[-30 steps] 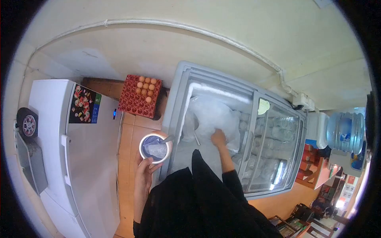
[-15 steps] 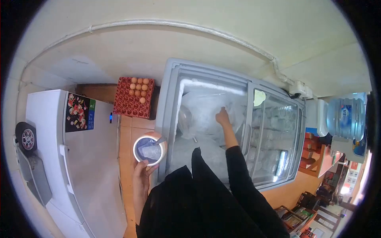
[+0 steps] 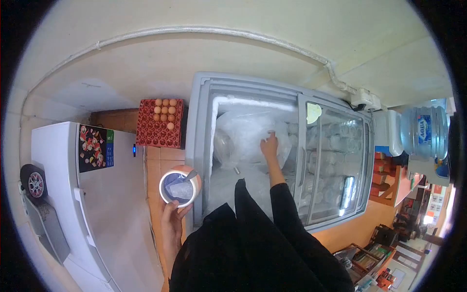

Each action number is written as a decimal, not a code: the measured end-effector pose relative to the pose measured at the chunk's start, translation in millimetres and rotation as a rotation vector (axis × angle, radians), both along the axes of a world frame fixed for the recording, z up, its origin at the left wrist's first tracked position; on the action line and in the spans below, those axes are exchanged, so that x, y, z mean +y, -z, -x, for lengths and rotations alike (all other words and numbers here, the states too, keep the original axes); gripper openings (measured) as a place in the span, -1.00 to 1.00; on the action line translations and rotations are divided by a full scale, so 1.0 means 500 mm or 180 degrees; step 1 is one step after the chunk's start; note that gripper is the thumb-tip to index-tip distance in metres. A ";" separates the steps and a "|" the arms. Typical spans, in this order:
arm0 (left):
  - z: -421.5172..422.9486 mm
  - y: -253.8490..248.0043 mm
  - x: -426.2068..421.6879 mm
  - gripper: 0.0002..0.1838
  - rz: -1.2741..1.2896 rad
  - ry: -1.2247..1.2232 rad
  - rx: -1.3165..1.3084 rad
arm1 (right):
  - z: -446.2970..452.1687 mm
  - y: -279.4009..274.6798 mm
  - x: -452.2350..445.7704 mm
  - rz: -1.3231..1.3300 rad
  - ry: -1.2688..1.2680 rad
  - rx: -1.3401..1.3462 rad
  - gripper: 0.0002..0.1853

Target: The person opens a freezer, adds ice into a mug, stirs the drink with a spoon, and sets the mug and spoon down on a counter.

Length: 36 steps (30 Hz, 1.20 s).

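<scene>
Your left hand point(image 3: 172, 217) grips a round white cup with a blue inside point(image 3: 196, 184), left of the frame's centre. In it sit a translucent whitish piece point(image 3: 181, 190) and a grey metal spoon point(image 3: 190, 175), its handle leaning on the rim. Your right hand point(image 3: 270, 147), fingers bent, is over a large clear plastic bag of whitish ice point(image 3: 245, 129), right of centre; you cannot tell whether it grips any. The bag lies inside a grey chest freezer with sliding glass lids point(image 3: 194, 129). A short silvery rod point(image 3: 237, 170) shows below the bag.
</scene>
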<state>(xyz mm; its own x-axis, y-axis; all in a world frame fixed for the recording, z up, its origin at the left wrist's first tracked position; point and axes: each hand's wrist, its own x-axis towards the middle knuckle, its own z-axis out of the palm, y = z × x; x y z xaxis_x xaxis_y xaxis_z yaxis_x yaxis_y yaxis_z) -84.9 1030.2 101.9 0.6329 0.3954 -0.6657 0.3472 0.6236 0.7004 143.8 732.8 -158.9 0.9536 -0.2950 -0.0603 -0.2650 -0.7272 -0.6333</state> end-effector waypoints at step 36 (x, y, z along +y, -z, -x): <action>-0.003 -0.001 -0.004 -0.41 0.0010 0.0033 -0.0037 | 0.028 -0.086 -0.010 -0.2577 0.0755 0.1866 -0.77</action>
